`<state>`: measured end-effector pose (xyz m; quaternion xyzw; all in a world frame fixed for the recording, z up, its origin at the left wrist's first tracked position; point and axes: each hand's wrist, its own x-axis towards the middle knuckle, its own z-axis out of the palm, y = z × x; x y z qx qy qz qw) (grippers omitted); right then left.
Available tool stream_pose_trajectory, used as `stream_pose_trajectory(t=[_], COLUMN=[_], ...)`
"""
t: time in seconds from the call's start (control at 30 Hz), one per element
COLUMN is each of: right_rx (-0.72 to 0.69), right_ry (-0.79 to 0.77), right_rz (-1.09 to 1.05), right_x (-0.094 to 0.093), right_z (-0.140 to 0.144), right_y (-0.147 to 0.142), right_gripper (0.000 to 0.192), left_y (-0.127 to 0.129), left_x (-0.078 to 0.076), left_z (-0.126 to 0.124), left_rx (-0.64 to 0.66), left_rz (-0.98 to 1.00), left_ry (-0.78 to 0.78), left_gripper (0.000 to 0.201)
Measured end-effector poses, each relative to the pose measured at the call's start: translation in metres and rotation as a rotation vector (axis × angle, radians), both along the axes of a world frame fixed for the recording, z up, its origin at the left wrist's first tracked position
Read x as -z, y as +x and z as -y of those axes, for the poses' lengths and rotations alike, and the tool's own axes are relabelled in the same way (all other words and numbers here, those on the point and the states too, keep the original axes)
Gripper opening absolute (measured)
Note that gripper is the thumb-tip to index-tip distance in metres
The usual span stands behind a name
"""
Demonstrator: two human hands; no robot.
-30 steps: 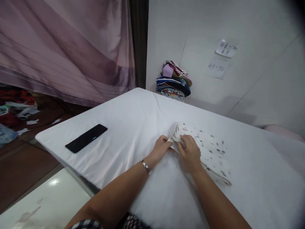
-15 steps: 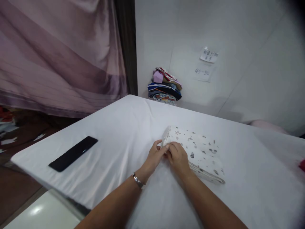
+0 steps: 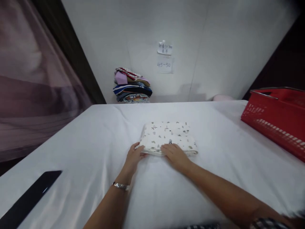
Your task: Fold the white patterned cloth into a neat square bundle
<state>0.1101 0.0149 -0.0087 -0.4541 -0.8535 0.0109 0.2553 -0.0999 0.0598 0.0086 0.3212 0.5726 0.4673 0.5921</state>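
A folded white cloth (image 3: 164,135) with small scattered prints lies on the white-covered table, its layered near edge facing me. At its near left corner, my left hand (image 3: 133,157) is closed on the layers and wears a silver bracelet at the wrist. My right hand (image 3: 175,156) rests on the near edge right of the middle, fingers together and laid flat over the top. The thumb of that hand is hard to make out.
A red basket (image 3: 276,117) with a metal handle stands at the right. On the left lies a dark flat slab (image 3: 30,197). Behind the table's far edge is a stack of folded clothes (image 3: 132,86) against the wall. A pinkish curtain (image 3: 30,79) hangs at left.
The view has turned right, bringing the red basket in. My right hand has moved from the cloth's left corner rightward along its near edge and flattened out; my left hand stays at the corner.
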Motion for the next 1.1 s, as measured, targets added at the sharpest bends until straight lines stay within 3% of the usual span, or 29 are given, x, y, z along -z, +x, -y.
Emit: stream_pose_trajectory(t=[0.13, 0.2, 0.27, 0.33, 0.47, 0.67, 0.93, 1.1], right_rx=[0.195, 0.408, 0.622, 0.726, 0.710, 0.710, 0.722, 0.691], right_ry=[-0.108, -0.122, -0.233, -0.440, -0.854, -1.187, -1.092, -1.173], right_rz=[-0.049, -0.220, -0.463, -0.708, -1.011, -0.962, -0.858, -0.854], right_x=[0.006, 0.006, 0.002, -0.003, -0.014, -0.027, -0.027, -0.027], right_z=[0.039, 0.055, 0.064, 0.064, 0.050, 0.024, 0.016, 0.013], right_y=[0.091, 0.124, 0.142, 0.145, 0.134, 0.127, 0.115, 0.118], right_gripper=[0.037, 0.035, 0.033, 0.031, 0.025, 0.035, 0.030, 0.031], left_y=[0.001, 0.000, -0.001, -0.001, 0.000, -0.001, -0.003, -0.002], left_x=[-0.003, -0.004, -0.004, -0.005, -0.006, -0.004, -0.003, -0.004], left_z=[0.000, 0.000, 0.000, 0.000, 0.003, 0.007, 0.009, 0.010], left_rx=[0.028, 0.028, 0.033, 0.040, 0.036, 0.032, 0.039, 0.025], left_rz=[-0.044, -0.062, -0.081, -0.103, -0.116, -0.071, -0.042, -0.031], left_ry=[0.014, 0.027, 0.036, 0.036, 0.035, 0.024, 0.020, 0.019], left_gripper=[0.042, 0.044, 0.047, 0.047, 0.043, 0.040, 0.034, 0.029])
